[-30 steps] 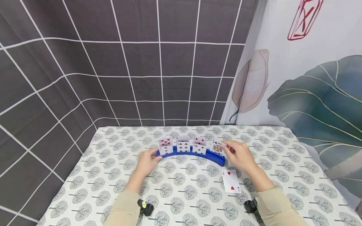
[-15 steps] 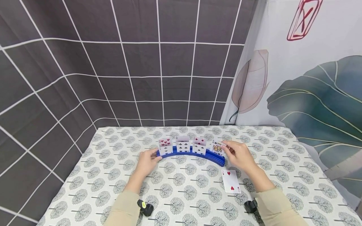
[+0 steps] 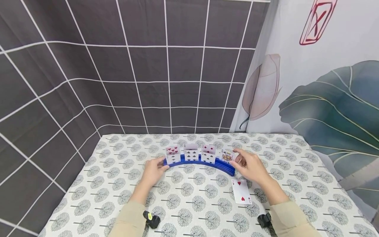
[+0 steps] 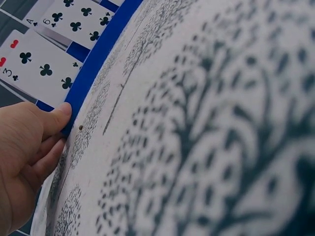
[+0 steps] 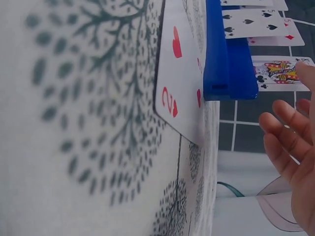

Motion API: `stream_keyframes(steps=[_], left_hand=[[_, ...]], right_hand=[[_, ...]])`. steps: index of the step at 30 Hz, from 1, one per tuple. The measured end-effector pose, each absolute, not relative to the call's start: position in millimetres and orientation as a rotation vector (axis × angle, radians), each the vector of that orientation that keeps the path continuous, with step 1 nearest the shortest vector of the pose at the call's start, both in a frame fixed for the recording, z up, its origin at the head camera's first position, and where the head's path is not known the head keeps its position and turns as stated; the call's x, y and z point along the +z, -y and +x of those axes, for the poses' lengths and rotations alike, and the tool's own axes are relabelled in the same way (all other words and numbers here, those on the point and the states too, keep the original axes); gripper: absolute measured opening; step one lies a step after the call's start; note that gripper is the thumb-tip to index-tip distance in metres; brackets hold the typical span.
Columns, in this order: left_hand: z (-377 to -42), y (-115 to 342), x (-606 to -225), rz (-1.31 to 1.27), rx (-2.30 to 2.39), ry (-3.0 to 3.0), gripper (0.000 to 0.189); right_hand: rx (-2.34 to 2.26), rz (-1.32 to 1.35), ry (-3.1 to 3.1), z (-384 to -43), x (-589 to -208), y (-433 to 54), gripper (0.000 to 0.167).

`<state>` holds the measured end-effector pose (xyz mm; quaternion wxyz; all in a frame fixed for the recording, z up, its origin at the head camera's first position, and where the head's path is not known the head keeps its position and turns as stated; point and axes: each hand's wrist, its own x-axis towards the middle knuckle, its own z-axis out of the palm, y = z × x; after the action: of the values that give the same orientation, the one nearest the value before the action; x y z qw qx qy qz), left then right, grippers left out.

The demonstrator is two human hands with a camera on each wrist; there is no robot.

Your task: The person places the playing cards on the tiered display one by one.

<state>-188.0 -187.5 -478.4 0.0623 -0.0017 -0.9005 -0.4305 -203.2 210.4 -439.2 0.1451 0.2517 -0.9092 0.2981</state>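
Observation:
A curved blue card holder [image 3: 224, 167] stands on the table. My left hand [image 3: 152, 171] pinches its left end, with the thumb [image 4: 59, 115] on the front edge. A club face card [image 3: 227, 157] stands in the holder's right part. Beside it my right hand [image 3: 251, 167] has its fingers spread; in the right wrist view the thumb overlaps the card's upper end, and contact cannot be told. Left of it stand a five of spades [image 5: 251, 22], a six of clubs [image 3: 191, 155] and a three of clubs [image 4: 45, 69], each with another card behind.
A two of hearts [image 3: 241, 192] lies face up on the patterned tablecloth [image 3: 189, 204], in front of the holder's right end. A dark gridded curtain [image 3: 148, 92] hangs behind the table, and a leaf-print curtain [image 3: 325, 108] hangs at the right.
My right hand, earlier pinching the face card's upper corner, has loosened and spread its fingers, moving slightly down. The left hand stays at the holder's left end.

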Motion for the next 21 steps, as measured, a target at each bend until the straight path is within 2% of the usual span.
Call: stream_keyframes(steps=[14,21], left_hand=[[-188.9,188.4,-479.9,-0.032,-1.290,2.718,0.050],[-188.4,188.6,-479.9,-0.027,-1.294,2.716,0.050]], right_hand=[[0.859,0.696,2.727,-199.9,-443.1,-215.3,0.061],[0.882,0.671,2.814,-197.5,-443.4,-217.8,0.056]])
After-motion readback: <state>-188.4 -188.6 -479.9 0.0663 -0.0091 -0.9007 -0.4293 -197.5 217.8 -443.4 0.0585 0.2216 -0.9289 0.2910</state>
